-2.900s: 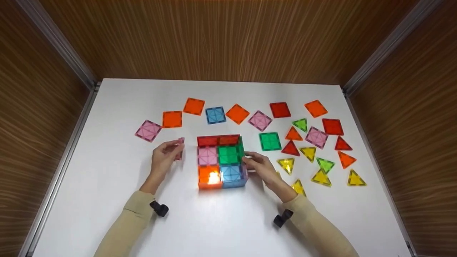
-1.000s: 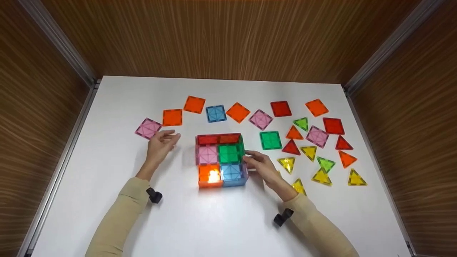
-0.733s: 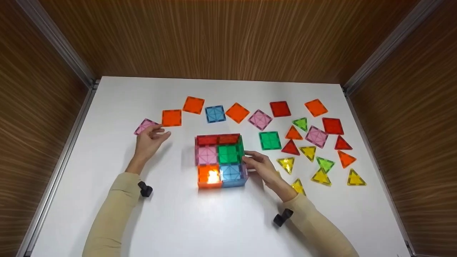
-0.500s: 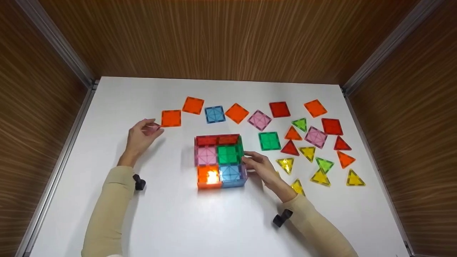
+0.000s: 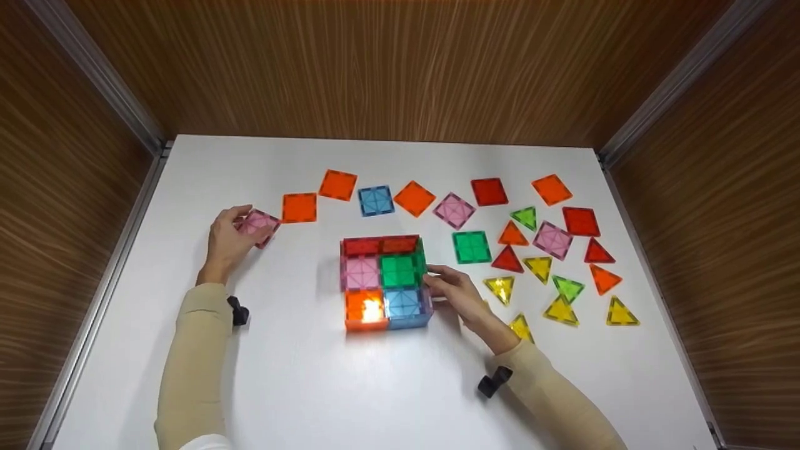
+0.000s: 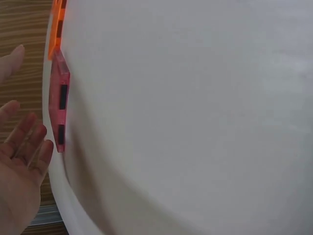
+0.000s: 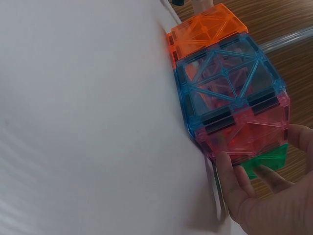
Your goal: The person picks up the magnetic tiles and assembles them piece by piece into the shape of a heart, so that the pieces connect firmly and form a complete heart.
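Note:
In the head view my left hand (image 5: pixel 231 237) is at the leftmost pink square magnetic tile (image 5: pixel 259 225), thumb and fingers spread about it. The left wrist view has this pink tile (image 6: pixel 59 103) edge-on, near my loosely extended fingers (image 6: pixel 43 156). Farther right stands an open-topped box of magnetic tiles (image 5: pixel 400 272), its floor pink, green, orange and blue. Its back wall is red and its front wall orange and blue. My right hand (image 5: pixel 459 294) rests its fingertips against the right side. In the right wrist view, fingers touch the pink side tile (image 7: pixel 244 134) beside a green one (image 7: pixel 269 159).
Orange (image 5: pixel 300 207), blue (image 5: pixel 376 200) and other square tiles lie in a row behind the box. To its right are a green square (image 5: pixel 472 247) and several scattered triangles, including yellow (image 5: pixel 500 289) and red (image 5: pixel 508 260). Wood-grain panels (image 5: pixel 400 69) surround the white table (image 5: pixel 281 375).
The pink tile my left hand held earlier now stands as the box's left rear wall. That hand has moved left to another pink tile. My right hand stays at the box.

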Demonstrator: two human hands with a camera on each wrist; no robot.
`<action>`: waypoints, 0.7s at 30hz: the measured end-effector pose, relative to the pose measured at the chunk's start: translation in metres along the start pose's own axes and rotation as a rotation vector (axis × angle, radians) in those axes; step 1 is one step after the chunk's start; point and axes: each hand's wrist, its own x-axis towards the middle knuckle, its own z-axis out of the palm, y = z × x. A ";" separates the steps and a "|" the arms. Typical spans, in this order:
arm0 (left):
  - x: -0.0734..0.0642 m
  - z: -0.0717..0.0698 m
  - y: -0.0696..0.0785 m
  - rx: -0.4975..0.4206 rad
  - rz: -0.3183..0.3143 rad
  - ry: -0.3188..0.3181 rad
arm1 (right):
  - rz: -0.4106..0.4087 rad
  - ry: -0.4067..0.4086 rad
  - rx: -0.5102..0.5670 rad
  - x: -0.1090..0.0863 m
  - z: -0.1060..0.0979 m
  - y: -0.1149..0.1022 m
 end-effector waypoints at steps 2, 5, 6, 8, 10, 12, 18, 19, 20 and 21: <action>0.001 0.001 -0.003 0.013 -0.012 -0.006 | 0.004 0.005 -0.002 0.000 0.000 0.000; 0.001 0.004 -0.005 0.030 -0.033 -0.019 | -0.003 0.007 -0.003 0.000 0.000 0.000; 0.001 0.005 -0.006 0.038 -0.039 -0.024 | -0.004 0.009 -0.001 0.000 0.000 0.000; 0.001 0.006 -0.006 0.048 -0.050 -0.030 | -0.006 0.007 0.003 -0.001 0.001 0.000; 0.002 0.008 -0.006 0.065 -0.057 -0.035 | 0.001 0.006 0.009 -0.001 0.001 0.001; 0.003 0.009 -0.006 0.093 -0.059 -0.037 | 0.004 0.007 0.011 -0.001 0.001 0.001; 0.005 0.009 -0.005 0.168 -0.043 -0.046 | 0.006 0.001 0.010 0.000 0.001 0.001; 0.005 0.009 -0.005 0.170 -0.043 -0.048 | 0.006 0.000 0.009 0.000 0.001 0.001; 0.004 0.009 -0.004 0.170 -0.043 -0.048 | 0.006 -0.001 0.007 0.000 0.000 0.001; 0.004 0.009 -0.004 0.167 -0.046 -0.049 | 0.006 -0.002 0.006 0.000 0.000 0.001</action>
